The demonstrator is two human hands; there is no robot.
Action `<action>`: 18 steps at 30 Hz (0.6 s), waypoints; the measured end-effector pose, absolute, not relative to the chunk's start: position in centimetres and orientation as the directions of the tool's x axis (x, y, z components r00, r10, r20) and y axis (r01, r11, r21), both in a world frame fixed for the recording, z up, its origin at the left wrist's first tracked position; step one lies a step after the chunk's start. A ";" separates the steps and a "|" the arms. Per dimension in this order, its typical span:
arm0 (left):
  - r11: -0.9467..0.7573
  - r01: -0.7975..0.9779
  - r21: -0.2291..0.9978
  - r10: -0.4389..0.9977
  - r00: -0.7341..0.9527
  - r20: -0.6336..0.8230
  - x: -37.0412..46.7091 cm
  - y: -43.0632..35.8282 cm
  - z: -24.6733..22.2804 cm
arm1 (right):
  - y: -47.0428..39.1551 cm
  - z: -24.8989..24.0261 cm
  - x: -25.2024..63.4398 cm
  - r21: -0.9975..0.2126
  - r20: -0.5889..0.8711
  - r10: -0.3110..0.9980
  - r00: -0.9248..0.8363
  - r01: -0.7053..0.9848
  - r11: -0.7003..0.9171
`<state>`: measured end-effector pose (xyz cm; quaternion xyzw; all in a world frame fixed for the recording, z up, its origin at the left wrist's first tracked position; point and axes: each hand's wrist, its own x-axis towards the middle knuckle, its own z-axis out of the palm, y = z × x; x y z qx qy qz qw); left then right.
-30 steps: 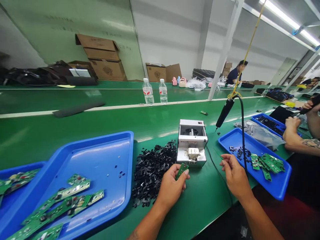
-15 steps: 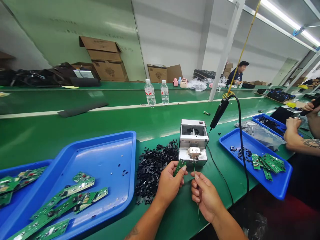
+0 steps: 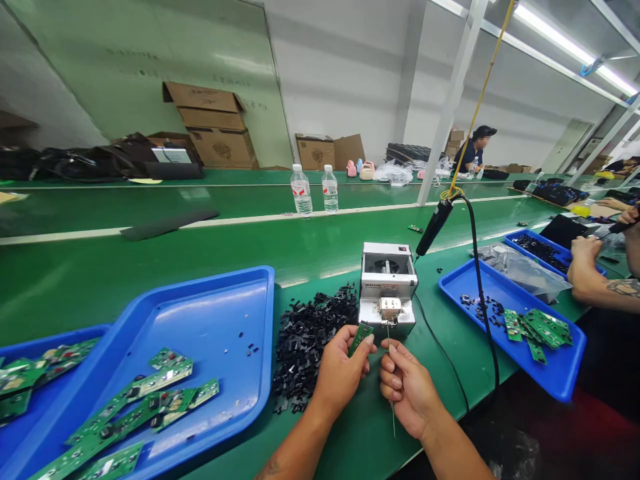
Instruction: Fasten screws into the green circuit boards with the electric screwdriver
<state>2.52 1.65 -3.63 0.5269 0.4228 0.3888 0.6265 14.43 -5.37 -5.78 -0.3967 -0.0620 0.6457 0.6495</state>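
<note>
ok, right hand swung in, pinched thin rod now at screw feeder just ahead; left hand grips circuit board

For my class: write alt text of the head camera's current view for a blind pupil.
A person's left hand holds a green circuit board while the right hand holds a thin rod, its far end at the front of a machine. A heap of black pieces lies left of the machine, and blue trays with more boards sit on both sides.
</note>
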 end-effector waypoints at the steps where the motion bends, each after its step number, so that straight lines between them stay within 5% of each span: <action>1: 0.144 -0.043 0.989 0.933 0.340 -0.121 2.5 1.6 -3.6 | -5.3 -5.8 14.4 -0.591 -0.427 0.891 0.155 -0.793 -0.145; 12: 0.135 -0.039 0.990 0.933 0.340 -0.114 2.4 1.7 -3.8 | -6.6 -5.5 13.9 -0.574 -0.372 0.927 0.044 -0.796 -0.193; 15: 0.136 -0.049 0.989 0.936 0.333 -0.113 2.5 1.8 -3.9 | -7.9 -5.0 13.9 -0.669 -0.358 0.934 0.012 -0.701 -0.248; 18: 0.140 -0.047 0.989 0.935 0.336 -0.116 2.5 1.9 -4.0 | -8.2 -4.6 15.2 -0.829 -0.336 0.925 0.178 -0.523 -0.201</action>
